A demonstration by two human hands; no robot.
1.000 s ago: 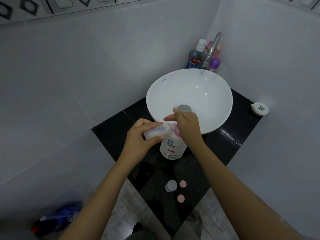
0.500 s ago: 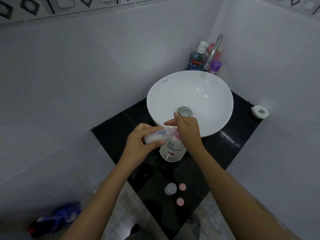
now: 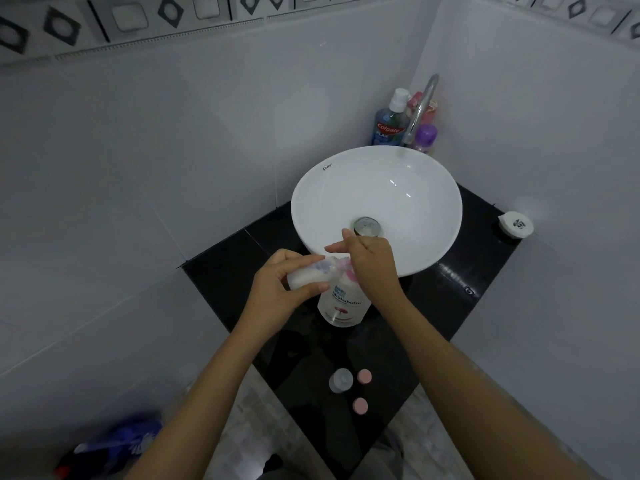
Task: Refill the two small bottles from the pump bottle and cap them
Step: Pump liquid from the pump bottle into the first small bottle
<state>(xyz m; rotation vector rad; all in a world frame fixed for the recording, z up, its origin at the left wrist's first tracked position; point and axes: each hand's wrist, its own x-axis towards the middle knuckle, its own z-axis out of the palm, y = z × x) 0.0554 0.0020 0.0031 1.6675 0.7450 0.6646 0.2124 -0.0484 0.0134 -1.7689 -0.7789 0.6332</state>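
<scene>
A white pump bottle [image 3: 341, 306] with a pink pump head stands on the black counter [image 3: 436, 306] just in front of the basin. My left hand [image 3: 277, 289] holds a small clear bottle [image 3: 311, 273] tilted on its side, its mouth at the pump spout. My right hand [image 3: 372, 263] rests on top of the pump head and hides most of it. A second small bottle [image 3: 341, 380] stands uncapped near the counter's front corner. Two pink caps [image 3: 364, 376] [image 3: 360, 406] lie beside it.
A white bowl basin [image 3: 346, 174] with a chrome faucet [image 3: 420, 105] fills the back of the counter. A mouthwash bottle [image 3: 389, 124] and a purple-capped bottle [image 3: 425, 137] stand behind it. A white round container [image 3: 516, 224] sits at the right corner. Blue items [image 3: 114, 445] lie on the floor.
Both hands stay at the pump with the small bottle held to the spout. The view has shifted slightly; the objects keep their places.
</scene>
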